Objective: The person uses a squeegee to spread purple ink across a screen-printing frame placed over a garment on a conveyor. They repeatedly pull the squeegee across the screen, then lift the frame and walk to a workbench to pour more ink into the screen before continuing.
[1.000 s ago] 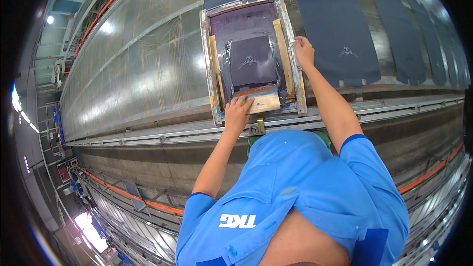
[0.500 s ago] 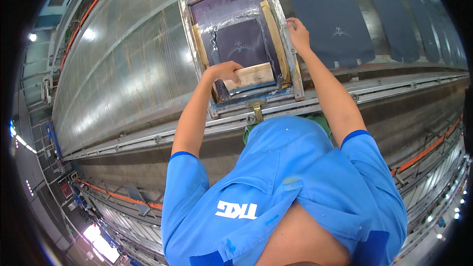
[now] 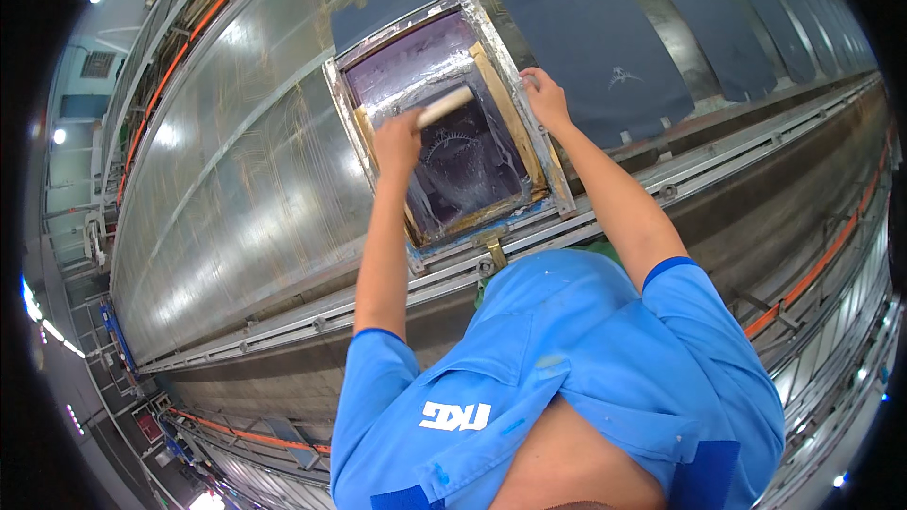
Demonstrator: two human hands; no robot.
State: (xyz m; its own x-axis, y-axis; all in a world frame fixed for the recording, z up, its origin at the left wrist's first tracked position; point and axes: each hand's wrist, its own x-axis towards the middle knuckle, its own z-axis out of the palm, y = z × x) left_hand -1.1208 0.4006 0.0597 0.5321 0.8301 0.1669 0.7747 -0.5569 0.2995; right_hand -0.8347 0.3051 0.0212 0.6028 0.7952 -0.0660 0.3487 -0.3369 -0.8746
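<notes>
My left hand (image 3: 398, 139) is closed round one end of a pale wooden squeegee (image 3: 447, 107), held across the upper half of a screen-printing frame (image 3: 556, 175). Below the squeegee, the frame's purple mesh (image 3: 404, 57) has a dark stretch marked with a faint pale curved design and whitish smears. Tan tape strips (image 3: 511, 118) line the inside of the frame. At the frame's right outer side, my right hand (image 3: 547, 99) grips its edge with bent fingers. The frame lies flat on a long metal table.
Dark blue fabric panels (image 3: 590, 33) lie along the table (image 3: 217, 198) to the right, the nearest bearing a small pale print. A metal rail (image 3: 364, 312) with a brass-coloured bracket (image 3: 496, 252) runs along the near edge. Orange piping (image 3: 812, 279) lines a neighbouring structure.
My left hand has moved the squeegee from the near end of the mesh toward the far end, baring the lower mesh. My right hand stays on the frame's edge. The view has tilted slightly.
</notes>
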